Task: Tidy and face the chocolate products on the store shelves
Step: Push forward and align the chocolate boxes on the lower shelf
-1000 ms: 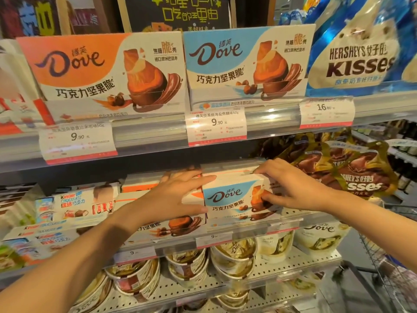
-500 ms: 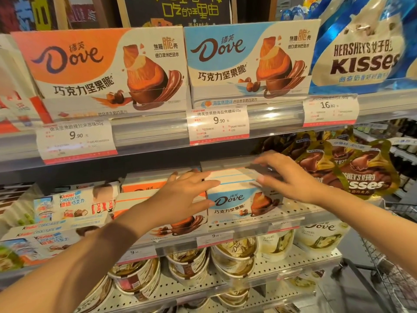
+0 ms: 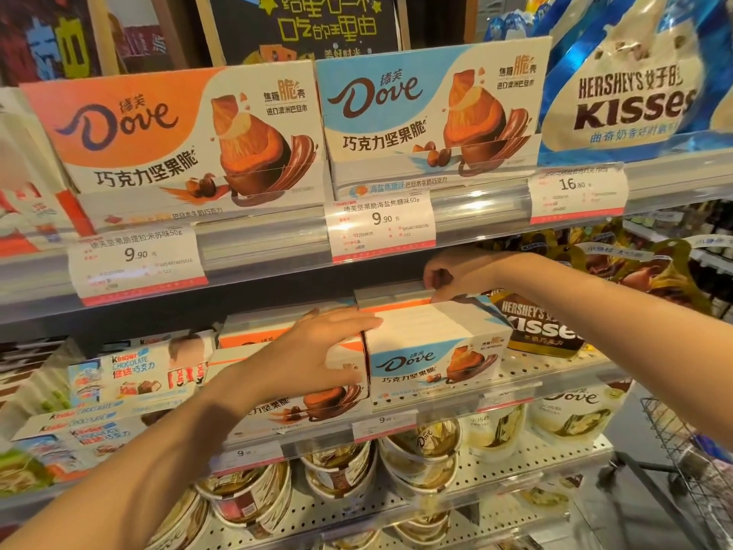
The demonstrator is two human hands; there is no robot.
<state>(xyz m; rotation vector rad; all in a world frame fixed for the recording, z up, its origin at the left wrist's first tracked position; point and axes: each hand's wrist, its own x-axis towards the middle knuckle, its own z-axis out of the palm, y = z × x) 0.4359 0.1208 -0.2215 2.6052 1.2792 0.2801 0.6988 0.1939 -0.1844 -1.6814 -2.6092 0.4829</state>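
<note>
On the middle shelf [image 3: 555, 369] a blue Dove box [image 3: 432, 359] stands facing front, right beside an orange Dove box [image 3: 277, 410]. My left hand [image 3: 313, 351] lies flat on top of the orange box, fingers stretched out and touching the blue box's left top edge. My right hand [image 3: 456, 275] reaches over the blue box to the back, fingers curled around the top edge of a rear Dove box [image 3: 388, 297] with an orange stripe. A brown Hershey's Kisses bag [image 3: 535, 327] lies just right of the blue box.
The shelf above carries large orange [image 3: 158, 129] and blue [image 3: 416, 101] Dove boxes, a Kisses bag [image 3: 634, 97] and price tags. Kinder boxes [image 3: 135, 371] sit to the left, Dove tubs [image 3: 420, 450] on the shelf below. A wire cart [image 3: 694, 470] stands at the right.
The blue Dove box has gone from raised and held to standing on the shelf. My right hand left its front and moved back to the rear box. My left hand barely moved.
</note>
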